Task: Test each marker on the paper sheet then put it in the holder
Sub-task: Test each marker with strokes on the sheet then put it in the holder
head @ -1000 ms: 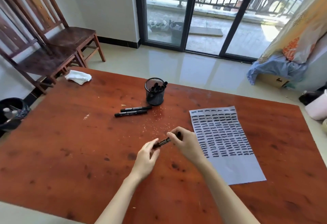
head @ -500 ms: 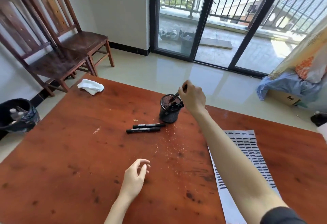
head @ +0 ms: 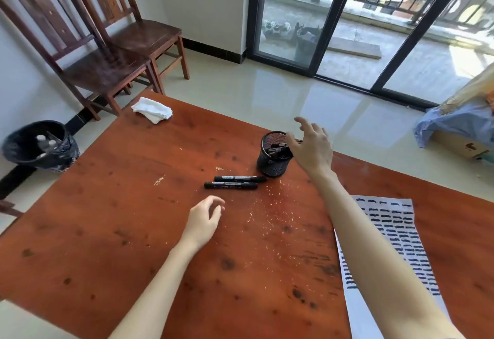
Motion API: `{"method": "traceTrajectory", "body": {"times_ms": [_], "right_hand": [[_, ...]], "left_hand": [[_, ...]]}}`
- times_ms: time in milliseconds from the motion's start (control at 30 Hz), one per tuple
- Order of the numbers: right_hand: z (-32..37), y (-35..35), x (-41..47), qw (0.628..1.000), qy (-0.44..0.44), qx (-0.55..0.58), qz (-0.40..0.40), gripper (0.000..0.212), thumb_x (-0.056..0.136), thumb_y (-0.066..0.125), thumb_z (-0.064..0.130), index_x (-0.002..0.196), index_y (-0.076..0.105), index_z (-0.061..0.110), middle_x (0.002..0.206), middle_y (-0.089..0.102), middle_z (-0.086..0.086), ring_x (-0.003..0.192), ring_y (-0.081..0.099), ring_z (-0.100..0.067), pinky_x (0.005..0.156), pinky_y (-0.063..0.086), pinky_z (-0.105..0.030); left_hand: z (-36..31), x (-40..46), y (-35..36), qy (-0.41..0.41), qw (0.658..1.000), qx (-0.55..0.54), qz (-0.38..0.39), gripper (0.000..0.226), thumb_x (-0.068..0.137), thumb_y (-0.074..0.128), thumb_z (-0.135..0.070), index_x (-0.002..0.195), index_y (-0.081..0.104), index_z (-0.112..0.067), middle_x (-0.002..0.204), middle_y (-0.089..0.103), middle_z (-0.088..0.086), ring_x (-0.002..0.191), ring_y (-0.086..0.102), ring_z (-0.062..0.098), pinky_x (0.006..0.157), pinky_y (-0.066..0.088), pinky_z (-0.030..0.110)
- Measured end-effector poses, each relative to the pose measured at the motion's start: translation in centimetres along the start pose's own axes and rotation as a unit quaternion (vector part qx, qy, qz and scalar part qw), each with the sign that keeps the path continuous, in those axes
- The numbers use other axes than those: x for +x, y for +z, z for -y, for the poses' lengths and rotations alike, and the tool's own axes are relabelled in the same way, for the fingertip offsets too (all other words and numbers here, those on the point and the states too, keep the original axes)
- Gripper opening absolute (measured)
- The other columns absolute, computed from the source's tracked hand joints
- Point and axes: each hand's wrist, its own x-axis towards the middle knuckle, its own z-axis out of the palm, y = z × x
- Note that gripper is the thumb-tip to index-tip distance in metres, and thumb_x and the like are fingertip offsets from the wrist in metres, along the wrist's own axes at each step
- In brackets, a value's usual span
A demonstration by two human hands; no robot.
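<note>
A black mesh holder (head: 270,163) stands on the red-brown table (head: 112,226) with several black markers inside. My right hand (head: 311,146) hovers just right of its rim, fingers spread, holding nothing. Two black markers (head: 235,181) lie side by side on the table just left of the holder. My left hand (head: 204,218) is below them, fingers loosely curled and apart, empty. The paper sheet (head: 395,234), covered with rows of dark test strokes, lies at the right, partly hidden by my right forearm.
A white cloth (head: 153,110) lies at the table's far left corner. Two wooden chairs (head: 112,52) stand behind the table on the left, and a black bin (head: 40,146) sits on the floor beside it. Glass doors are beyond.
My right hand carried a marker from near the paper to the holder, let it go inside and now has its fingers spread. My left hand let go and drifted toward the two loose markers.
</note>
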Motion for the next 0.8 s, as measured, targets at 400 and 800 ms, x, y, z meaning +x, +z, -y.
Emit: {"method": "traceTrajectory", "body": {"times_ms": [400,800], "right_hand": [[-4.9,-1.2,-11.1,0.980,0.045,0.138,-0.135,0.026,0.081,0.050,0.013,0.103,0.060,0.004,0.094,0.061,-0.006,0.086,0.052,-0.016,0.076,0.031,-0.009],[-9.6,-2.6,-22.8,0.929,0.212,0.302,0.041,0.021,0.090,0.056,0.007,0.098,0.056,0.027,0.092,0.065,0.002,0.078,0.062,-0.005,0.073,0.048,-0.024]], "left_hand": [[-0.5,6.7,2.5,0.129,0.899,0.418,0.018,0.034,0.090,0.054,-0.021,0.121,0.050,-0.007,0.118,0.054,0.011,0.110,0.049,0.028,0.082,0.046,0.037],[-7.3,-3.1,6.4,0.073,0.992,-0.013,0.102,0.008,0.085,0.063,-0.017,0.090,0.056,-0.016,0.087,0.064,-0.001,0.080,0.062,0.013,0.071,0.045,0.018]]}}
